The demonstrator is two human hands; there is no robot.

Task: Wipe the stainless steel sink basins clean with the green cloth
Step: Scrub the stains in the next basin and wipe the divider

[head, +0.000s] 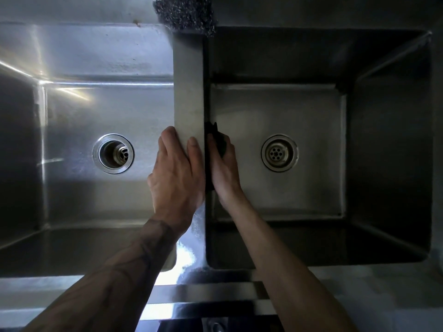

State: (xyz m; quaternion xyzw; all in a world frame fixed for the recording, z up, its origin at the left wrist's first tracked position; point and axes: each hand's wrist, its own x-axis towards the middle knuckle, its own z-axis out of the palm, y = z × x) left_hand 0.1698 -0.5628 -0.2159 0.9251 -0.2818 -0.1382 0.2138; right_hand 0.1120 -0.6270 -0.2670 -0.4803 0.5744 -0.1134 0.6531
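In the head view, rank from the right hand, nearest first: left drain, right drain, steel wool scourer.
1. Right drain, right basin, beside the right hand.
2. Left drain, left basin, across the divider.
3. Steel wool scourer, back ledge.

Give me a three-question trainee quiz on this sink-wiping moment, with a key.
1. True or false: the left hand is on the divider between the basins.
2. The right hand holds the cloth against: A) a drain; B) the left basin's floor; C) the right basin wall beside the divider.
3. Fill in: the steel scourer sits at the divider's ____ end.
Key: 1 true; 2 C; 3 far.
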